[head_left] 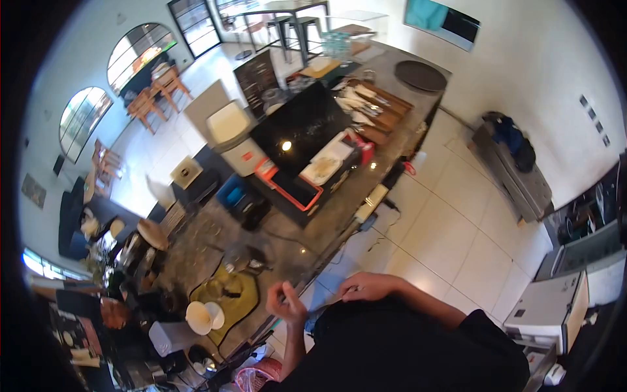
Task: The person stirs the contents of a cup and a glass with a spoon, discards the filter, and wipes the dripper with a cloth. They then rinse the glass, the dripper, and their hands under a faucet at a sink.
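Observation:
My left hand (285,302) is raised beside the counter's near edge, its fingers loosely curled and apart, with nothing visible in it. My right hand (370,287) is in front of my dark shirt, fingers curled in; whether it holds anything is hidden. Nearest to the left hand on the counter (287,245) is an olive-yellow mat (241,291) with dark items on it. A glass vessel (243,259) stands at the mat's far edge. Two pale cups or bowls, including a cream one (198,317), are at its left side. Neither hand touches these things.
Farther along the counter are a black screen (302,117), a red-edged device (290,186), a wooden cutlery tray (392,108) and a round brown tray (421,76). A grey bench (506,170) stands by the wall. At lower right is a white cabinet (548,310); below, a pink basket (258,375).

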`<state>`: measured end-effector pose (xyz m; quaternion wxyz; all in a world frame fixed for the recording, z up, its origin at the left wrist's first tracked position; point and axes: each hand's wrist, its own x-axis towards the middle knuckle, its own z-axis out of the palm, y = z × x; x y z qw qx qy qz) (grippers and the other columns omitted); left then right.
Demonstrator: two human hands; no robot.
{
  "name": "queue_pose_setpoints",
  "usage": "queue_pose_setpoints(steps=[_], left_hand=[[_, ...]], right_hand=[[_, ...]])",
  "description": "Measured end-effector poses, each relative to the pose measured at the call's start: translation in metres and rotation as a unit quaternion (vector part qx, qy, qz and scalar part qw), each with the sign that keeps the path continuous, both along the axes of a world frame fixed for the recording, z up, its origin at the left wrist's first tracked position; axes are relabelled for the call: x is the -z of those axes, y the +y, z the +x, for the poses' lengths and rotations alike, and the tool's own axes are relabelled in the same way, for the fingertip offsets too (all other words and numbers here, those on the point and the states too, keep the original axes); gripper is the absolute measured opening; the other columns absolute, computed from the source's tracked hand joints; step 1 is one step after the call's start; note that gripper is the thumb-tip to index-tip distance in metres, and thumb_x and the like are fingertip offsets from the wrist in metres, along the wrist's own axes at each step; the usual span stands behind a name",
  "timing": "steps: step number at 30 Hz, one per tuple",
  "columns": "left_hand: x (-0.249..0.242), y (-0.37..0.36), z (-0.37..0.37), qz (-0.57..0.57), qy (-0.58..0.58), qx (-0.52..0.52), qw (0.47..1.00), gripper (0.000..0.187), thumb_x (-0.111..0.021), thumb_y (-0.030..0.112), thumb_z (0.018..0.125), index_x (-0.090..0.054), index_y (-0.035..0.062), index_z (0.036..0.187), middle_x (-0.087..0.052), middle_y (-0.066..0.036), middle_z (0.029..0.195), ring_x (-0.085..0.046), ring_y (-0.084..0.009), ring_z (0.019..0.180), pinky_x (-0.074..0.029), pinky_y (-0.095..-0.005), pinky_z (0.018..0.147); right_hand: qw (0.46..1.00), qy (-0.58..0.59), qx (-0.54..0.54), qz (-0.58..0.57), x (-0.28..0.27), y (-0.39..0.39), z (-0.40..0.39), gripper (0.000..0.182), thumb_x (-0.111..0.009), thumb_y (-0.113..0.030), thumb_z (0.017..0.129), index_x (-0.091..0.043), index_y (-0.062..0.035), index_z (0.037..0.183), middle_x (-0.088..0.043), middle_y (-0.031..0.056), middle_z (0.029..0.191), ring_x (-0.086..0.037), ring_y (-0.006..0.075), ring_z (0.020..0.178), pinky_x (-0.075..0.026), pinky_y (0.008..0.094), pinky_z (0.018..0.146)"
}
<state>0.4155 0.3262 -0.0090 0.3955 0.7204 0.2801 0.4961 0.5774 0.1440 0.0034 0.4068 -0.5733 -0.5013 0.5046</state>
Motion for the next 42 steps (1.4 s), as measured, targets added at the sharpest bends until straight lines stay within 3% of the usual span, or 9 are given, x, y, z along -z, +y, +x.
queue_pose_setpoints(steps=[7, 17, 25, 29, 31, 35, 39, 40, 42], left_hand=[[-0.027, -0.097, 0.165, -0.155, 0.048, 0.281, 0.946, 0.012, -0.064, 0.008, 0.093, -0.068, -0.0023, 0.097, -0.066, -0.005, 0.076, -0.058, -0.0085, 0.062, -0.045, -0.0237, 0.058], [-0.047, -0.113, 0.277, -0.162, 0.186, 0.417, 0.875, 0.031, -0.068, 0.011, 0.091, -0.066, 0.0028, 0.121, -0.073, -0.010, 0.105, -0.069, -0.0158, 0.089, -0.055, -0.0265, 0.073], [-0.063, -0.094, 0.364, -0.255, 0.167, 0.473, 0.827, 0.047, -0.069, 0.015, 0.090, -0.057, 0.0028, 0.135, -0.064, -0.012, 0.128, -0.062, -0.0205, 0.114, -0.051, -0.0347, 0.095], [-0.065, -0.096, 0.399, -0.306, 0.175, 0.424, 0.834, 0.049, -0.066, 0.015, 0.092, -0.054, 0.0026, 0.138, -0.063, -0.012, 0.131, -0.062, -0.0213, 0.116, -0.050, -0.0364, 0.098], [-0.063, -0.108, 0.407, -0.334, 0.142, 0.381, 0.850, 0.052, -0.066, 0.017, 0.093, -0.051, 0.0020, 0.140, -0.062, -0.014, 0.132, -0.061, -0.0234, 0.118, -0.050, -0.0374, 0.097], [-0.073, -0.134, 0.427, -0.479, -0.038, 0.256, 0.839, 0.056, -0.065, 0.014, 0.095, -0.045, 0.0038, 0.145, -0.058, -0.016, 0.137, -0.056, -0.0258, 0.127, -0.046, -0.0372, 0.101], [-0.079, -0.156, 0.437, -0.462, -0.005, 0.169, 0.870, 0.053, -0.063, 0.012, 0.096, -0.046, 0.0046, 0.145, -0.058, -0.015, 0.137, -0.056, -0.0245, 0.125, -0.047, -0.0366, 0.100], [-0.079, -0.159, 0.437, -0.466, -0.010, 0.158, 0.871, 0.053, -0.064, 0.015, 0.095, -0.046, 0.0034, 0.144, -0.058, -0.016, 0.136, -0.057, -0.0258, 0.125, -0.047, -0.0379, 0.100], [-0.075, -0.169, 0.436, -0.468, -0.032, 0.122, 0.875, 0.051, -0.063, 0.015, 0.097, -0.047, 0.0024, 0.143, -0.060, -0.016, 0.134, -0.059, -0.0258, 0.122, -0.047, -0.0378, 0.100]], right_hand=[[0.932, 0.148, 0.331, 0.024, -0.032, -0.145, 0.101, 0.020, -0.060, -0.020, 0.099, -0.063, -0.0034, 0.111, -0.067, 0.0059, 0.104, -0.062, 0.0154, 0.102, -0.048, 0.0321, 0.095], [0.863, 0.158, 0.479, 0.036, -0.007, -0.167, 0.220, 0.020, -0.055, -0.018, 0.100, -0.061, -0.0037, 0.113, -0.072, 0.0086, 0.106, -0.064, 0.0132, 0.086, -0.050, 0.0291, 0.074], [0.831, -0.142, 0.521, 0.134, -0.003, -0.035, 0.399, 0.023, -0.062, -0.009, 0.094, -0.061, -0.0024, 0.116, -0.066, 0.0033, 0.100, -0.060, 0.0106, 0.088, -0.048, 0.0250, 0.074], [0.819, -0.229, 0.464, 0.250, 0.006, 0.091, 0.531, 0.045, -0.064, -0.005, 0.087, -0.053, -0.0016, 0.131, -0.060, 0.0173, 0.119, -0.059, 0.0272, 0.108, -0.046, 0.0387, 0.094], [0.733, -0.367, 0.444, 0.362, 0.009, 0.173, 0.609, 0.065, -0.066, -0.007, 0.084, -0.041, -0.0024, 0.144, -0.049, 0.0230, 0.136, -0.048, 0.0379, 0.123, -0.038, 0.0458, 0.105], [0.683, -0.506, 0.469, 0.240, 0.004, 0.296, 0.724, 0.081, -0.070, -0.019, 0.082, -0.032, -0.0119, 0.153, -0.035, 0.0224, 0.151, -0.036, 0.0430, 0.137, -0.030, 0.0577, 0.109], [0.690, -0.650, 0.311, 0.073, 0.030, 0.369, 0.816, 0.041, -0.068, -0.029, 0.085, -0.065, -0.0110, 0.122, -0.055, 0.0182, 0.136, -0.039, 0.0387, 0.138, -0.030, 0.0629, 0.106], [0.742, -0.517, 0.403, 0.141, 0.015, 0.384, 0.829, 0.023, -0.064, -0.026, 0.090, -0.071, -0.0109, 0.105, -0.062, 0.0169, 0.125, -0.047, 0.0355, 0.132, -0.035, 0.0584, 0.106], [0.677, -0.248, 0.533, 0.442, -0.019, 0.375, 0.808, 0.025, -0.060, -0.021, 0.094, -0.066, -0.0029, 0.109, -0.062, 0.0193, 0.118, -0.052, 0.0352, 0.124, -0.041, 0.0478, 0.104]])
